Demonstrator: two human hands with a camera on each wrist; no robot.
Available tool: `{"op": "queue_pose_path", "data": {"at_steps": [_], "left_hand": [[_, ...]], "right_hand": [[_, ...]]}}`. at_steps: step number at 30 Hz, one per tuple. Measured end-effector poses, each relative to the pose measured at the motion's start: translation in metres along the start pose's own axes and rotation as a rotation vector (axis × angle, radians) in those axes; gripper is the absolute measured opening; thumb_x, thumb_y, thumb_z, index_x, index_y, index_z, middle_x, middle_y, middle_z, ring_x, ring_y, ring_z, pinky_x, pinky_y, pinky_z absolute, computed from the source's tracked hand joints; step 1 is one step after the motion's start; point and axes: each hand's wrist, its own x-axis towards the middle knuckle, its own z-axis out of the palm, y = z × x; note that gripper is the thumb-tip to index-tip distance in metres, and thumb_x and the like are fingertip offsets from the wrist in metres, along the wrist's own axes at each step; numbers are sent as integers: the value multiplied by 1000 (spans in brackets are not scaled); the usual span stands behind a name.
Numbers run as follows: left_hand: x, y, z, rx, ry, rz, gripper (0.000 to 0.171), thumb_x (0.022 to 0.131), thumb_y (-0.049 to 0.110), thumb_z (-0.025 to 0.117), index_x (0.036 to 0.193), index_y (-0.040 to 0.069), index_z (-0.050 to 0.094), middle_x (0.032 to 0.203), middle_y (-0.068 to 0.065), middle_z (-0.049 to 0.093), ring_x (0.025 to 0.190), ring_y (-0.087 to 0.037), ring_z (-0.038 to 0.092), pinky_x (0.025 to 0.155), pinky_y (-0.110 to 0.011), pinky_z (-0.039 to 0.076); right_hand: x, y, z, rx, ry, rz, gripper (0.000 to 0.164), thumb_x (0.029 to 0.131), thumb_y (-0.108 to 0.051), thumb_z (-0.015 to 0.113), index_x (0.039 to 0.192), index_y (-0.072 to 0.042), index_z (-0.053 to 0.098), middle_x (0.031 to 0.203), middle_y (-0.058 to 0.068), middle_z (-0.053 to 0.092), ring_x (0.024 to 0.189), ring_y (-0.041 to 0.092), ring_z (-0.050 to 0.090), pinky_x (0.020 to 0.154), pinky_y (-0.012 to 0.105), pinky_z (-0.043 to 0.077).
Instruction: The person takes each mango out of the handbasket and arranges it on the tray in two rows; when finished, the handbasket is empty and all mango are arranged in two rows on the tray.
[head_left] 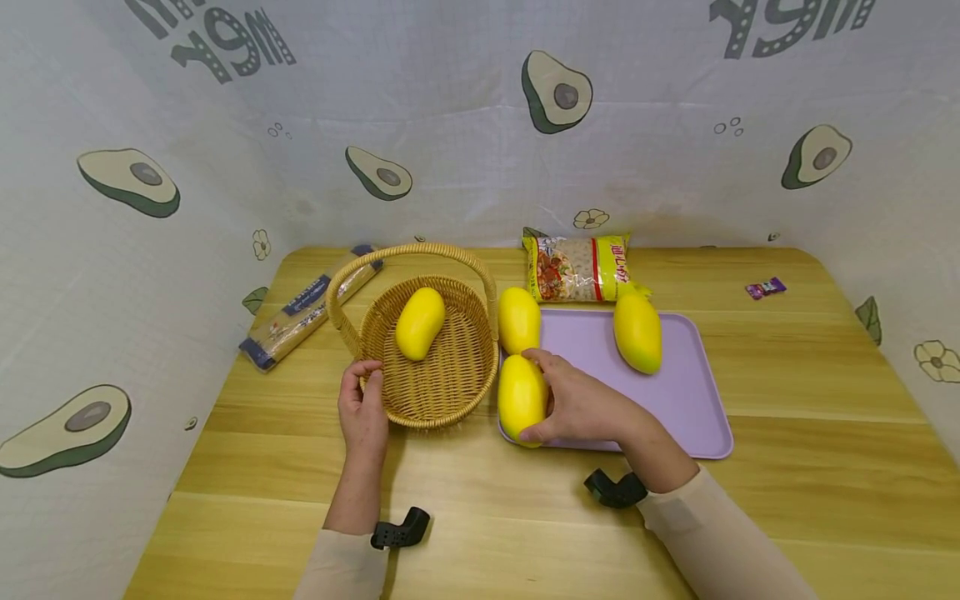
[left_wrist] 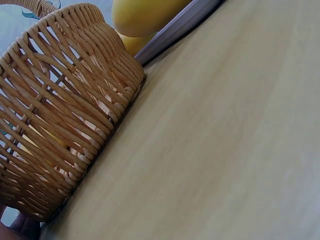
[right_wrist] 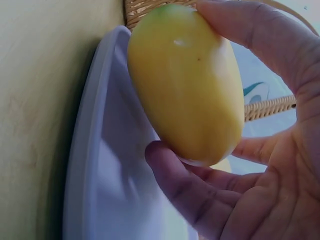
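My right hand [head_left: 581, 400] grips a yellow mango [head_left: 522, 398] at the left front corner of the lilac tray [head_left: 585, 342]. In the right wrist view the thumb lies at the mango's greenish end, with fingers around the other end. My left hand [head_left: 365, 412] holds the left side of a round wicker basket [head_left: 457, 383] with a tall arched handle. One mango [head_left: 420, 323] lies inside the basket. Another mango [head_left: 519, 321] lies between the basket and the tray's back left corner. A further mango [head_left: 637, 332] rests toward the tray's back right.
Behind the tray stands a yellow-edged food packet [head_left: 576, 268]. A long blue-ended packet [head_left: 307, 310], looking like noodles, lies left of the basket. At the right back of the wooden table [head_left: 810, 467] is a small purple wrapper [head_left: 766, 288]. Avocado-print sheeting surrounds the table.
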Motion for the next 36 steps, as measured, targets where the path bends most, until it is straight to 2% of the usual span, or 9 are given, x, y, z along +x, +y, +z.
{"op": "queue_pose_path", "data": {"at_steps": [3, 8, 13, 18, 36], "left_hand": [[0, 0, 0, -7, -1, -6, 17, 103, 6, 49, 112, -6, 57, 132, -10, 53, 130, -9, 44, 106, -26, 32], [0, 0, 0, -1, 7, -7, 18, 102, 5, 48, 112, -6, 57, 133, -11, 53, 130, -9, 44, 108, -27, 31], [1, 0, 0, 7, 15, -14, 18, 102, 6, 49, 112, -5, 58, 132, -10, 53, 129, -10, 44, 107, -27, 32], [1, 0, 0, 16, 12, -13, 18, 102, 6, 49, 113, -5, 58, 133, -10, 53, 130, -10, 44, 108, -28, 32], [0, 1, 0, 26, -1, -19, 18, 103, 7, 49, 113, -5, 57, 137, -11, 52, 134, -11, 42, 109, -29, 31]], "right_hand": [[1, 1, 1, 4, -8, 8, 119, 69, -43, 92, 158, -3, 25, 154, 20, 43, 131, 29, 52, 111, 49, 43], [2, 2, 2, -5, -9, 16, 118, 68, -45, 92, 157, -4, 27, 146, 17, 51, 114, 23, 58, 100, 44, 48], [2, 4, 2, -21, -8, 11, 117, 69, -47, 92, 157, -2, 29, 144, 20, 49, 110, 24, 54, 94, 40, 48], [3, 6, 1, -22, -16, 23, 117, 68, -49, 92, 157, -4, 31, 133, 17, 51, 97, 20, 51, 82, 33, 46], [2, 9, -1, -10, -41, 44, 119, 68, -50, 92, 158, -5, 29, 119, 12, 54, 88, 17, 54, 77, 30, 46]]}}
